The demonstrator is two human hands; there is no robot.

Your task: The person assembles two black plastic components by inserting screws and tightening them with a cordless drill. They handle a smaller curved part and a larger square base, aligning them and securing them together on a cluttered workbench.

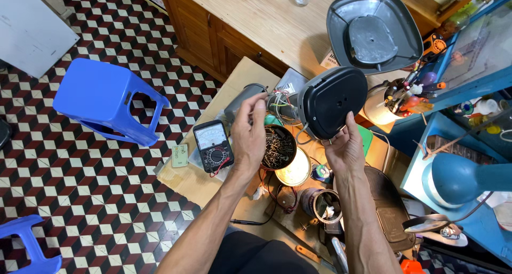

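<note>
Both hands are raised at the centre of the view, holding a dismantled appliance motor unit (298, 106). Left hand (248, 138) pinches the wired metal end of it, fingertips closed on the part. Right hand (345, 148) has its fingers curled onto the rim of the unit's black rounded cover (332, 101). Just below the hands, at six o'clock, sits a round tin of screws (278, 147) beside a brass-coloured lid (294, 170). At nine o'clock of the left hand lies an analogue multimeter (213, 146). Farther off, at one o'clock, a grey plastic housing (373, 31) rests on the wooden counter (272, 23). At ten o'clock a blue stool (104, 101) stands on the checkered floor (80, 188).
</note>
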